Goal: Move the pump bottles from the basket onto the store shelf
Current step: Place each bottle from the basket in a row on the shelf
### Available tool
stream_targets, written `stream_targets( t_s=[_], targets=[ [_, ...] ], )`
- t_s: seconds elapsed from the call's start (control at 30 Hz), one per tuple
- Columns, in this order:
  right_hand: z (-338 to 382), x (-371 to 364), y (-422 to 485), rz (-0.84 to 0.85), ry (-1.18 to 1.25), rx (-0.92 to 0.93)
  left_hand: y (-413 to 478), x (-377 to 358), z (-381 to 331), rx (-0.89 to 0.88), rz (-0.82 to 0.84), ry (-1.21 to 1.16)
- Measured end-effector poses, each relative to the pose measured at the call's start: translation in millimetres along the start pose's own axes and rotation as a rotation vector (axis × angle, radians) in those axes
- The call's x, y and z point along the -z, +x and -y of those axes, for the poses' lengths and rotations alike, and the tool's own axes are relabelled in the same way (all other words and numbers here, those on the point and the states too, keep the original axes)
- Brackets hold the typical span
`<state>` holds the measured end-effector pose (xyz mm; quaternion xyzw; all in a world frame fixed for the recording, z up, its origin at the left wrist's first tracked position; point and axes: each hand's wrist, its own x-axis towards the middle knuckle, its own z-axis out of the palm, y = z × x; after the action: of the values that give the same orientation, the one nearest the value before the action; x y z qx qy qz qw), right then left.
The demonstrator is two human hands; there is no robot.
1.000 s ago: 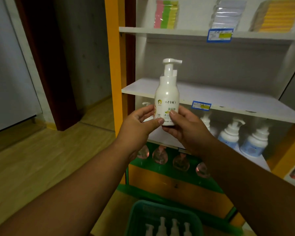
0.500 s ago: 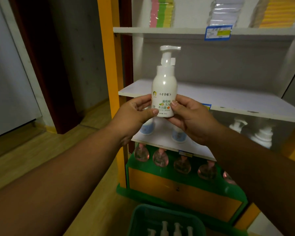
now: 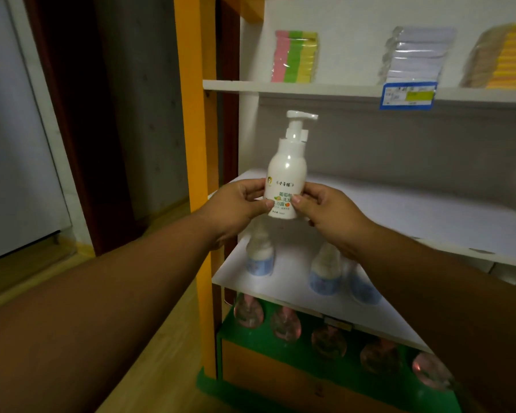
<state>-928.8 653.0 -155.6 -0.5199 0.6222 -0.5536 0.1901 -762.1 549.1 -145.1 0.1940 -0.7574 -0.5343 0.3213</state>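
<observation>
A white pump bottle (image 3: 287, 166) with green and orange label print is held upright in front of the middle store shelf (image 3: 414, 216). My left hand (image 3: 236, 208) grips its lower left side and my right hand (image 3: 328, 213) grips its lower right side. The bottle's base hangs level with the shelf's front edge, near the shelf's left end. That shelf board is bare. The basket is out of view.
Blue-labelled pump bottles (image 3: 259, 257) stand on the lower white shelf. Pink round bottles (image 3: 285, 323) line the green bottom tier. Sponge packs (image 3: 295, 56) and cloth packs (image 3: 414, 55) sit on the top shelf. An orange upright post (image 3: 195, 144) borders the shelves on the left.
Both hands have carried the bottle upward and closer to the middle shelf. The view has tilted up, and the green basket with bottles has dropped out of the frame.
</observation>
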Motion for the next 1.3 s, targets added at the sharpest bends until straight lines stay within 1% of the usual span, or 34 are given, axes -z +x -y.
stream_targets(
  t_s=[0.13,0.2,0.27,0.33,0.63,1.03,1.3],
  targets=[
    [-12,-3,34,-0.008,-0.049,-0.026,38,5,4,-0.002,0.005,0.142],
    [-13,0,51,0.004,-0.178,0.002,55,7,8,-0.011,-0.001,0.218],
    [-10,5,66,0.030,-0.312,-0.008,70,9,10,-0.009,0.006,0.288],
    [-8,8,78,0.039,-0.356,-0.038,83,13,12,0.010,0.003,0.301],
    [-20,4,114,0.023,-0.404,-0.070,112,21,26,0.073,-0.014,0.298],
    [-28,3,112,-0.005,-0.375,-0.076,121,18,34,0.059,0.008,0.329],
    [-23,-9,112,-0.013,-0.394,-0.085,116,23,34,0.078,-0.041,0.350]
  ],
)
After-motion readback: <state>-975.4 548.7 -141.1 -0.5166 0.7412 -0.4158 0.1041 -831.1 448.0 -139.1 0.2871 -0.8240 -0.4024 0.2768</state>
